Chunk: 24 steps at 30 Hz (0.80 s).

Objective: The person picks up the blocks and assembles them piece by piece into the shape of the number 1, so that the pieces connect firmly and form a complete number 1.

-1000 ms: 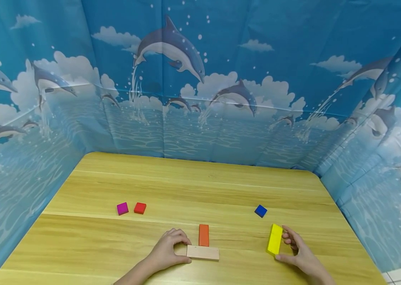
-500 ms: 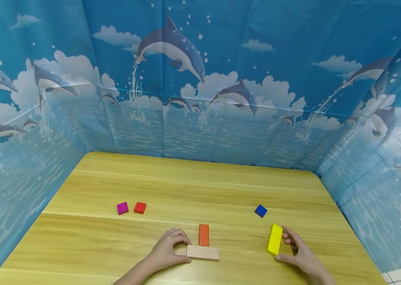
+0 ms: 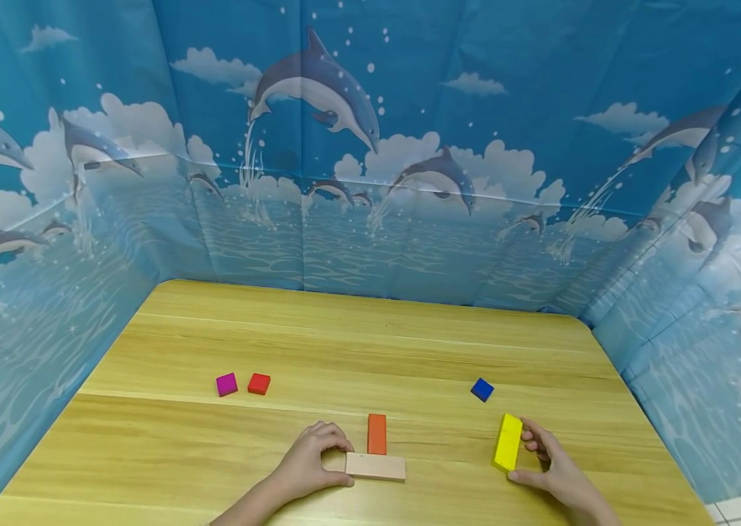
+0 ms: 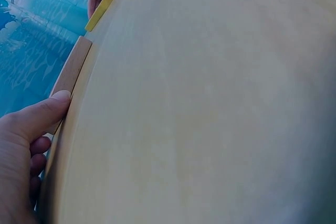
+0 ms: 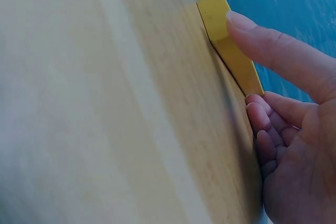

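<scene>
On the table, my left hand (image 3: 311,462) pinches the left end of a plain wooden block (image 3: 380,467) between thumb and fingers. In the left wrist view the thumb lies against the side of that wooden block (image 4: 73,66). An orange block (image 3: 377,434) lies lengthwise just behind it, at its far edge, so the two form a T. To the right, my right hand (image 3: 557,471) grips a yellow block (image 3: 508,442) by its two ends. The right wrist view shows the thumb at the near end of the yellow block (image 5: 226,30) and fingertips at the other.
A purple square block (image 3: 226,384) and a red one (image 3: 259,383) lie side by side at the back left. A blue square block (image 3: 482,389) lies beyond the yellow one. Behind the wooden table (image 3: 370,329) hangs a dolphin-print curtain (image 3: 357,241).
</scene>
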{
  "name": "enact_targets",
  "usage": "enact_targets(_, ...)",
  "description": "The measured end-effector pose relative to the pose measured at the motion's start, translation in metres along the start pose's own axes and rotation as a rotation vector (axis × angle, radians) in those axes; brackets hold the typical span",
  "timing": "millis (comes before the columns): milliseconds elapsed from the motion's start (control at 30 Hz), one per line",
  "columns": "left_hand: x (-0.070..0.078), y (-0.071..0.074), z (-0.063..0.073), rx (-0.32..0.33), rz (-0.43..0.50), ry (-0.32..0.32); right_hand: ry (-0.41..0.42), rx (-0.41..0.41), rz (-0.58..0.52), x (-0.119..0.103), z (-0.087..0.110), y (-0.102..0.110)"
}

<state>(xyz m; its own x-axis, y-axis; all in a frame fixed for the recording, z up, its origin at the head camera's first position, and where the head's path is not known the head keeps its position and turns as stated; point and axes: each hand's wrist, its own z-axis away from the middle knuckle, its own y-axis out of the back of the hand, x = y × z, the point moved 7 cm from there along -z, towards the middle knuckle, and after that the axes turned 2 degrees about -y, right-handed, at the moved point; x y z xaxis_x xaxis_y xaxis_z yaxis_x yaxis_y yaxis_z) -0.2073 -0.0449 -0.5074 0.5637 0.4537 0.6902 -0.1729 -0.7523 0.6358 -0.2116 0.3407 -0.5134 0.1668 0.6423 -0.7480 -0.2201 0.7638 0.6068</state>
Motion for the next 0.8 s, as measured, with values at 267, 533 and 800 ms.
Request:
enact_targets(267, 0.0001, 0.0002, 0.0004, 0.001, 0.002, 0.000, 0.058, 0.073, 0.022, -0.0054, 0.0003, 0.0004)
enact_targets(533, -0.0005, -0.0003, 0.0004, 0.006, -0.003, -0.007, 0.146, 0.165, 0.039, -0.0083, 0.0018, -0.0003)
enact_targets(800, -0.0011, -0.0006, 0.0004, 0.004, -0.001, -0.004, 0.144, 0.173, 0.033, -0.0084, 0.0009, 0.0008)
